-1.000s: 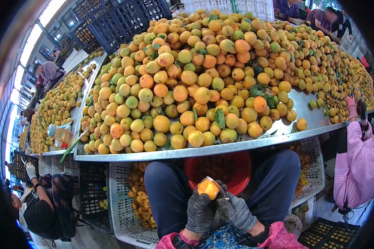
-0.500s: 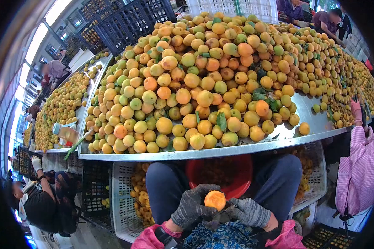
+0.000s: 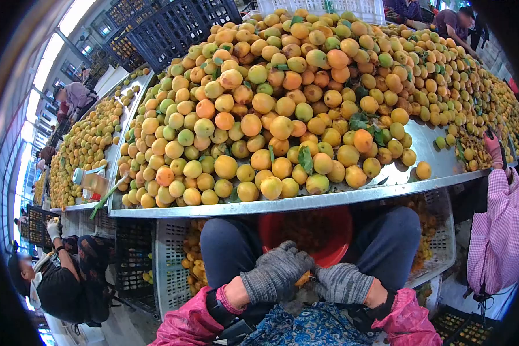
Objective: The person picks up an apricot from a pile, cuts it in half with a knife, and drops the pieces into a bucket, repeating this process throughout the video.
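Note:
Over my lap, my left hand (image 3: pixel 278 272) in a grey knit glove is closed, with its fingers curled over an apricot (image 3: pixel 303 279). Only a small orange patch of that fruit shows between my two hands. Close against it on the other side, my right hand (image 3: pixel 345 282), gloved the same way, is closed too. What its fingers grip is hidden. Just beyond my hands, between my knees, a red basin (image 3: pixel 335 237) contains orange-brown pieces. In front rises a big heap of yellow-orange apricots (image 3: pixel 251 125) on a metal table (image 3: pixel 259 209).
White crates (image 3: pixel 170 271) with orange pieces flank my legs. Dark crates (image 3: pixel 184 34) are stacked at the back left. A plastic bottle (image 3: pixel 92 182) stands on the left table. One co-worker (image 3: pixel 57 282) sits at left; another's pink checked sleeve (image 3: pixel 496 225) is at right.
My left hand has turned over and closed across the apricot, whose orange face was showing before. My right hand has moved slightly in towards it. The view has shifted a little.

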Tool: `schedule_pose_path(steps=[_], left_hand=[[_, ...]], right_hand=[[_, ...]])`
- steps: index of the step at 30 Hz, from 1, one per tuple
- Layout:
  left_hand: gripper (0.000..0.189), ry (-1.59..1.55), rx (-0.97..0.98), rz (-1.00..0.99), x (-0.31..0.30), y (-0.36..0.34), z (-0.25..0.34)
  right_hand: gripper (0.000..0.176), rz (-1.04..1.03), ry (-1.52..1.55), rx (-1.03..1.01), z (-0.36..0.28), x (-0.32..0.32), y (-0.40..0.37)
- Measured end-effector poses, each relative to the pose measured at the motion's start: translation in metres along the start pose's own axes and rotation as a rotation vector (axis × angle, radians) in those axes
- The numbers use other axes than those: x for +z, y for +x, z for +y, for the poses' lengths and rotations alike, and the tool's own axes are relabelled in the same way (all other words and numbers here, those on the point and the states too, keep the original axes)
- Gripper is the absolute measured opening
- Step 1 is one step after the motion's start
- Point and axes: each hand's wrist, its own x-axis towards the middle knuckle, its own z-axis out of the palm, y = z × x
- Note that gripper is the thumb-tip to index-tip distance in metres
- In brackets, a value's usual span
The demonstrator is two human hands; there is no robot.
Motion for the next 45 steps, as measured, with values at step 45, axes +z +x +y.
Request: schedule_pose_path(steps=[45], left_hand=[[0.074,-1.297,-0.149,0.624,0.078,-0.018,-0.003]], right_hand=[[0.041,0.200,0.864,0.331,0.006,-0.012,0.011]])
